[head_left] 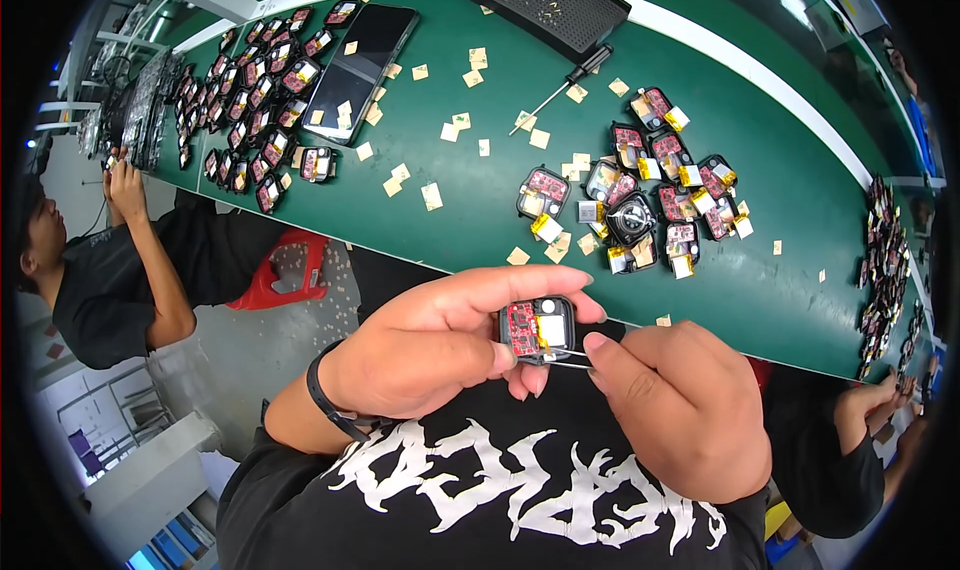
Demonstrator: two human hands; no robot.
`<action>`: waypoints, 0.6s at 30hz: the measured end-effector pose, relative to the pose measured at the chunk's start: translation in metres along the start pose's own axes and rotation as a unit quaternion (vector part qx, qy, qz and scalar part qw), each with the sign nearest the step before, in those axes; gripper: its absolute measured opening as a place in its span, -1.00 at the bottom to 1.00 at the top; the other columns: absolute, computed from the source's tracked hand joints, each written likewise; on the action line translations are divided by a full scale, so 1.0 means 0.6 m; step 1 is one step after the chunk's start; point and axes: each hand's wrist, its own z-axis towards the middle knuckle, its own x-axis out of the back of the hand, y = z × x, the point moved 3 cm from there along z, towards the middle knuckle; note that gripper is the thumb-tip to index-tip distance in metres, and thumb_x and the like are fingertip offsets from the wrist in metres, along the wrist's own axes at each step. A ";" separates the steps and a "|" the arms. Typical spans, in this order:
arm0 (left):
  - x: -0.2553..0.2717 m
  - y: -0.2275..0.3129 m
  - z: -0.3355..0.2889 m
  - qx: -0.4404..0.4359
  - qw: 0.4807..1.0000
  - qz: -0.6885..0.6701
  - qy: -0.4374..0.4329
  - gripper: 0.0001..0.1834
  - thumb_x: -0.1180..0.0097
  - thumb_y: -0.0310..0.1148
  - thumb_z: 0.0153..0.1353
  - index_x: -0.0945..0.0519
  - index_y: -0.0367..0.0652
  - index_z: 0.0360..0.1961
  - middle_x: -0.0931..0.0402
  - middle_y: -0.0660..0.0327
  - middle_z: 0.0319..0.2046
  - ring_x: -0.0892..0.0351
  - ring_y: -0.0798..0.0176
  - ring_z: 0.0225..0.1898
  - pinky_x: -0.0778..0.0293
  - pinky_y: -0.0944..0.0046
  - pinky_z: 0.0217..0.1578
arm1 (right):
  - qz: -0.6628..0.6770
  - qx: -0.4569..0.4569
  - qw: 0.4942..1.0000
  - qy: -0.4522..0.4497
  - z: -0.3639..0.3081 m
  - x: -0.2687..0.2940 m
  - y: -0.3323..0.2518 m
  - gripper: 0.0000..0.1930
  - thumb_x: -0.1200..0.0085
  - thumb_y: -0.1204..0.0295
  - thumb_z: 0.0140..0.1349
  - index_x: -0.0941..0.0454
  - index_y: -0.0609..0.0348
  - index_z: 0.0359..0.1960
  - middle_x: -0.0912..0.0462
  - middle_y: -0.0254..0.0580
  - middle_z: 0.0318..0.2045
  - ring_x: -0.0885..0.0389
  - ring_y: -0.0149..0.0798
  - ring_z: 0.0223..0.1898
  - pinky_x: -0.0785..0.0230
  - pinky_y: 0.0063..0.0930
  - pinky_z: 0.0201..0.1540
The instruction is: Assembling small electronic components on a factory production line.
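Note:
Between the thumb and fingers of my left hand [430,345] is a small black smartwatch case [524,328], its inside facing up. A red circuit board and a white battery with yellow tape show in it. My right hand [680,400] pinches a thin metal tool, perhaps tweezers [572,358], whose tip touches the case near the yellow tape. The back end of the tool is hidden in my fingers. Beyond my hands lies a group of similar open cases [679,206], several with batteries hanging out on their tape. A round black part [631,218] rests among them.
The green bench [430,230] holds scattered beige paper squares [432,197], a screwdriver [562,89], a black tray [548,12] with small bits and a dark phone [361,73]. More cases [262,92] crowd the left. Co-workers sit left and right; a red stool [285,273] stands at left.

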 end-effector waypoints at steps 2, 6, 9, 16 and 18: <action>0.001 0.001 0.001 -0.008 1.000 0.024 0.009 -0.30 -0.07 -0.51 0.35 -0.17 -0.41 0.48 -0.35 -0.17 0.33 -0.56 0.22 -0.14 -0.52 0.24 -0.07 | 0.026 -0.031 0.999 -0.032 0.000 0.002 0.001 -0.67 -0.24 0.54 0.03 -0.68 0.35 -0.10 -0.51 -0.19 -0.38 -0.56 -0.23 -0.44 -0.42 -0.39 -0.47; -0.007 0.007 -0.001 -0.009 0.996 0.082 0.021 -0.31 -0.02 -0.56 0.34 -0.18 -0.38 0.49 -0.36 -0.13 0.33 -0.56 0.26 -0.13 -0.51 0.26 -0.06 | 0.067 -0.071 0.994 -0.054 0.009 0.004 0.003 -0.74 -0.26 0.55 0.09 -0.68 0.31 -0.15 -0.49 -0.24 -0.42 -0.57 -0.25 -0.50 -0.43 -0.38 -0.49; -0.012 0.011 -0.004 -0.005 0.992 0.121 0.024 -0.31 0.01 -0.59 0.33 -0.18 -0.36 0.50 -0.37 -0.08 0.32 -0.54 0.28 -0.13 -0.50 0.28 -0.05 | 0.093 -0.112 0.986 -0.085 0.022 0.014 0.003 -0.73 -0.32 0.59 0.05 -0.69 0.23 -0.16 -0.57 -0.23 -0.41 -0.61 -0.18 -0.49 -0.45 -0.34 -0.47; -0.011 0.012 -0.006 -0.001 0.984 0.176 0.014 -0.32 0.03 -0.59 0.34 -0.19 -0.34 0.50 -0.39 -0.01 0.30 -0.52 0.33 -0.14 -0.48 0.32 -0.05 | 0.188 -0.161 0.955 -0.165 0.047 0.019 0.026 -0.80 -0.34 0.58 0.08 -0.70 0.19 -0.23 -0.66 -0.13 -0.42 -0.65 -0.05 -0.44 -0.48 -0.26 -0.41; -0.009 0.013 -0.006 0.000 0.983 0.181 0.009 -0.32 0.02 -0.57 0.35 -0.19 -0.34 0.50 -0.40 0.00 0.30 -0.52 0.33 -0.14 -0.48 0.32 -0.06 | 0.207 -0.159 0.949 -0.176 0.055 0.019 0.036 -0.83 -0.34 0.57 0.09 -0.70 0.20 -0.25 -0.67 -0.12 -0.44 -0.66 -0.04 -0.44 -0.48 -0.25 -0.40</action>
